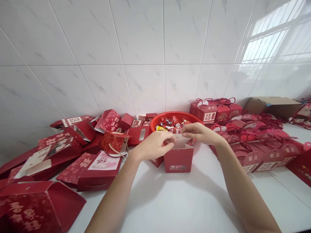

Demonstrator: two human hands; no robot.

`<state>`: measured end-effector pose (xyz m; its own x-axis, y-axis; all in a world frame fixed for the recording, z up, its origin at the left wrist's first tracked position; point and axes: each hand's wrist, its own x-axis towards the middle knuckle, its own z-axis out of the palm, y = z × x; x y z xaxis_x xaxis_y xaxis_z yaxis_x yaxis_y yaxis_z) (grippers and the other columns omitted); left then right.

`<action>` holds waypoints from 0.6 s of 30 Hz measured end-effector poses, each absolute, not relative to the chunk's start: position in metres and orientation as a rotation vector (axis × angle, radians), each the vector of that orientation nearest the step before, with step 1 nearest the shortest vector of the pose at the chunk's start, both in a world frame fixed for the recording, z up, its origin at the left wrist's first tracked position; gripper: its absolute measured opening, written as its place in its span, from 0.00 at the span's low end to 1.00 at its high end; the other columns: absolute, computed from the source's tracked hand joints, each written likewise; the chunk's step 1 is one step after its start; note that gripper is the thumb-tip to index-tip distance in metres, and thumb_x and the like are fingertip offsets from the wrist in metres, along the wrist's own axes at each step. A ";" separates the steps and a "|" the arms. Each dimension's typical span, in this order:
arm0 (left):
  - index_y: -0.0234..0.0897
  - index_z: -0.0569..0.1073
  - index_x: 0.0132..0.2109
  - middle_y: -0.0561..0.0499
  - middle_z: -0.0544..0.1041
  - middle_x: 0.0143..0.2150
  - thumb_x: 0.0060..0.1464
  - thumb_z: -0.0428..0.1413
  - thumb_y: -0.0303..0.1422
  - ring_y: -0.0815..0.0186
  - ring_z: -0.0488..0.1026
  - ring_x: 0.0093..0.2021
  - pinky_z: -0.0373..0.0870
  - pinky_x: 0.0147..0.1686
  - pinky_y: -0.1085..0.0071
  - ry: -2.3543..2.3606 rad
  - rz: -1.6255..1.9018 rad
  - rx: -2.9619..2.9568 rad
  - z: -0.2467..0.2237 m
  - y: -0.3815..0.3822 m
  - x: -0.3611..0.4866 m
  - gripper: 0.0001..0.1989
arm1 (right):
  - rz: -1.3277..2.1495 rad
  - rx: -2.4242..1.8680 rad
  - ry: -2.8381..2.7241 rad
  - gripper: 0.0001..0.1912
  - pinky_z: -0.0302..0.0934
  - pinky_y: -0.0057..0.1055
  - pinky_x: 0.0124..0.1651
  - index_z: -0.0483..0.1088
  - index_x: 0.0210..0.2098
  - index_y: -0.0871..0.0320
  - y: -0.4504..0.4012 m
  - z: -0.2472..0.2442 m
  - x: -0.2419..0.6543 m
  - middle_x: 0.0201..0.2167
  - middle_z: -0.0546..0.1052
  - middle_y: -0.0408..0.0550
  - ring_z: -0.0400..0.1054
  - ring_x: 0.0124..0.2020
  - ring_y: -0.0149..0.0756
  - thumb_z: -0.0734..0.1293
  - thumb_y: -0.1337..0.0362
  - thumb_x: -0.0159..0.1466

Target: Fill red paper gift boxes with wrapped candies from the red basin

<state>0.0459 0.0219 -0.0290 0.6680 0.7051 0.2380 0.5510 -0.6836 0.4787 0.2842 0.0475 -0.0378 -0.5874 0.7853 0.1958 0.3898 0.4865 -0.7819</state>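
White marbled tiles [143,42] back your bench [155,207], where a red cardboard box [178,158] stands open-topped before the red basin [154,123], probably so wrapped sweets [170,123] sit within reach. Your left hand [155,145] and right hand [202,133] curl at the box's top; whether either pinches is unclear.

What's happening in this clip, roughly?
A person has both hands at the top of an open red cardboard box standing upright on a white tabletop. The left hand and right hand are on either side of its opening; how firmly either grips is unclear. Just behind is a round red plastic basket holding wrapped sweets. Larger red printed boxes lie jumbled to the left, and small red boxes with cords stand grouped to the right.
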 end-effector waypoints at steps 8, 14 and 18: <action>0.39 0.76 0.55 0.50 0.82 0.40 0.56 0.55 0.28 0.63 0.79 0.37 0.75 0.39 0.69 0.990 0.592 2.359 -0.028 0.021 0.043 0.19 | 0.983 -0.948 -2.178 0.20 0.67 0.28 0.33 0.73 0.36 0.60 0.044 -0.034 0.284 0.30 0.72 0.45 0.69 0.32 0.33 0.65 0.48 0.65; 0.38 0.81 0.47 0.51 0.82 0.35 0.51 0.58 0.23 0.65 0.79 0.34 0.73 0.35 0.73 0.783 0.375 2.349 -0.014 0.004 0.039 0.17 | 0.752 -1.004 -1.997 0.17 0.66 0.30 0.38 0.72 0.35 0.61 0.063 -0.043 0.294 0.33 0.78 0.50 0.73 0.35 0.37 0.64 0.51 0.66; 0.43 0.81 0.48 0.53 0.81 0.35 0.51 0.57 0.23 0.66 0.77 0.34 0.71 0.35 0.73 0.728 0.350 2.438 -0.010 -0.005 0.041 0.19 | 0.431 -1.447 -2.106 0.07 0.65 0.29 0.44 0.73 0.38 0.60 0.106 -0.064 0.295 0.39 0.80 0.50 0.73 0.40 0.36 0.64 0.66 0.63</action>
<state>0.0408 -0.0045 -0.0101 0.8180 0.5690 0.0847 0.4210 -0.6924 0.5860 0.2954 0.1060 -0.0635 -0.2746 0.9277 0.2530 0.7539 0.3710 -0.5421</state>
